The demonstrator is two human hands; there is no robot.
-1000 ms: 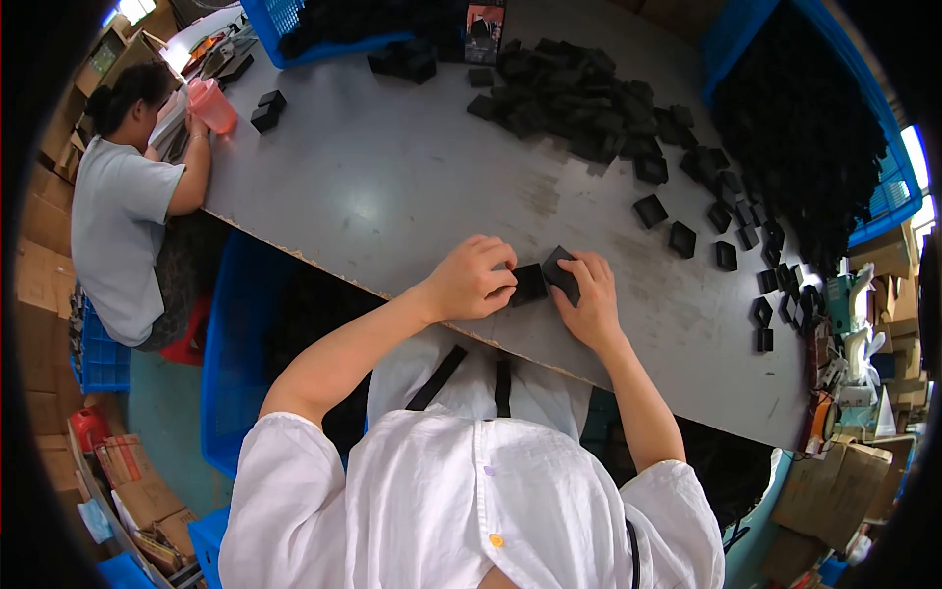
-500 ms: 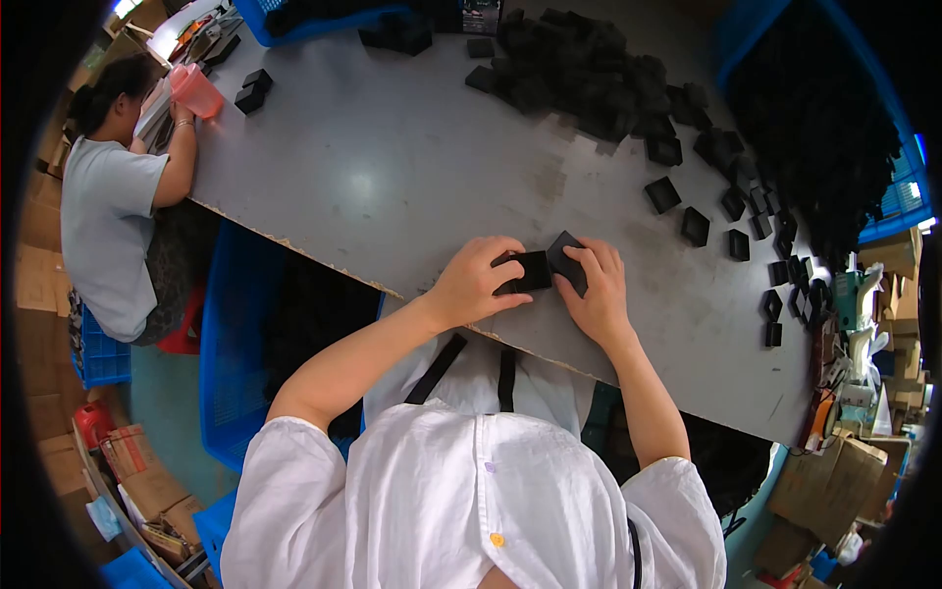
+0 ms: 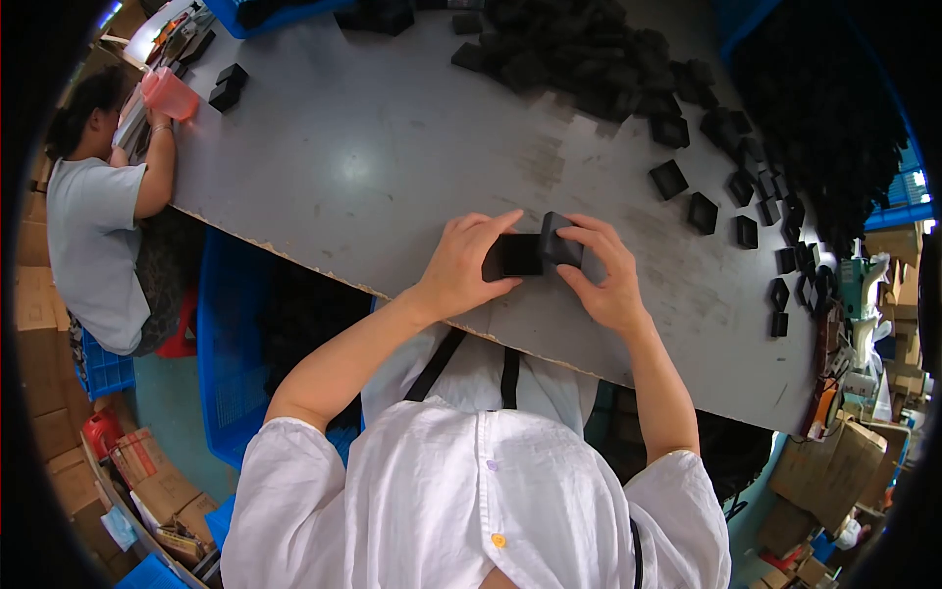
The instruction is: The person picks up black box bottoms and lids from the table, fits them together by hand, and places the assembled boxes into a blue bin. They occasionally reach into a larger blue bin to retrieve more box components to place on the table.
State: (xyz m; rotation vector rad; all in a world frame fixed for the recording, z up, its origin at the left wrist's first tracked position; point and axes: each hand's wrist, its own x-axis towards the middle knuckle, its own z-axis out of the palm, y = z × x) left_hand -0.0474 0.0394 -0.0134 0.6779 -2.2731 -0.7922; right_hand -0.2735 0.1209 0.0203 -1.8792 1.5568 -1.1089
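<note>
Over the near part of the grey table (image 3: 392,196), my left hand (image 3: 456,263) grips a small black open box (image 3: 516,255) between thumb and fingers, its hollow side showing. My right hand (image 3: 610,275) pinches a second small black box piece (image 3: 560,243), smooth and dark grey on its outer face. This piece is tilted, and its left edge meets the right end of the open box. Both hands are closed around their pieces.
A large heap of black box pieces (image 3: 579,59) lies at the back, with loose ones (image 3: 702,213) scattered to the right. A blue crate (image 3: 221,353) stands below the table edge. At the left, another person (image 3: 98,216) sits near a pink cup (image 3: 169,93).
Both hands have shifted slightly away from my body. The right hand's piece has turned more upright against the open box, and my left fingers have straightened along its side.
</note>
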